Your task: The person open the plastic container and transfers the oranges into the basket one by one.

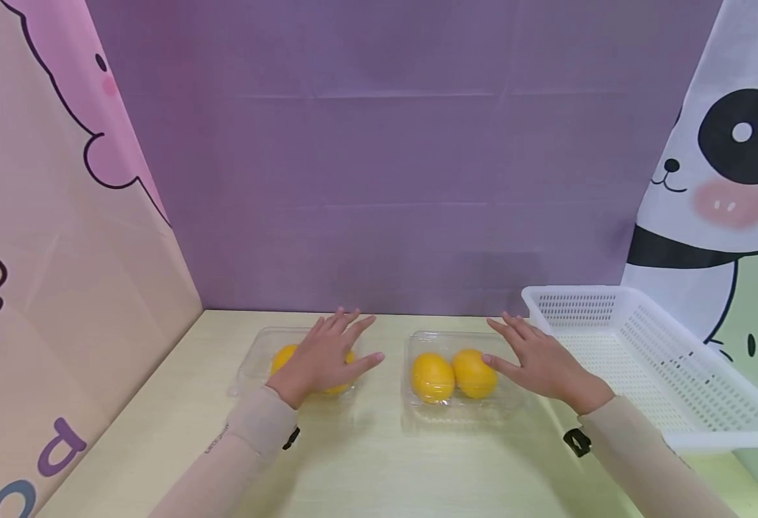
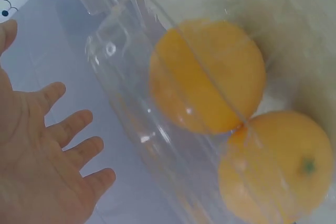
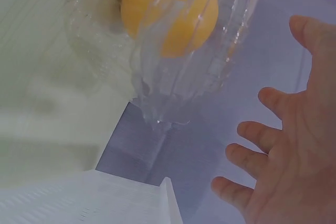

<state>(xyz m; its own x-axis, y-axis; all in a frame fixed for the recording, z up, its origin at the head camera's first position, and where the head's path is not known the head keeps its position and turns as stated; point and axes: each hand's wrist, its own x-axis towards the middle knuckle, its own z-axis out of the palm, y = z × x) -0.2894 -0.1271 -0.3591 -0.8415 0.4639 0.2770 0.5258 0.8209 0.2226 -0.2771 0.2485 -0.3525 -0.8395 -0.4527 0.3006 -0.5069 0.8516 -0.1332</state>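
Note:
Two clear plastic boxes stand on the table, each with two oranges inside. My left hand hovers over the left box, palm down with fingers spread, and partly hides its oranges. The left wrist view shows that hand apart from the box's clear wall. To the right, my right hand is held with straight, spread fingers at the right end of the second box. Its thumb overlaps one orange in the head view; in the right wrist view the hand looks apart from the box. Neither hand holds anything.
A white perforated plastic basket stands on the right side of the pale table, close to my right hand. A purple cloth backdrop rises behind the table, with printed cartoon panels on both sides.

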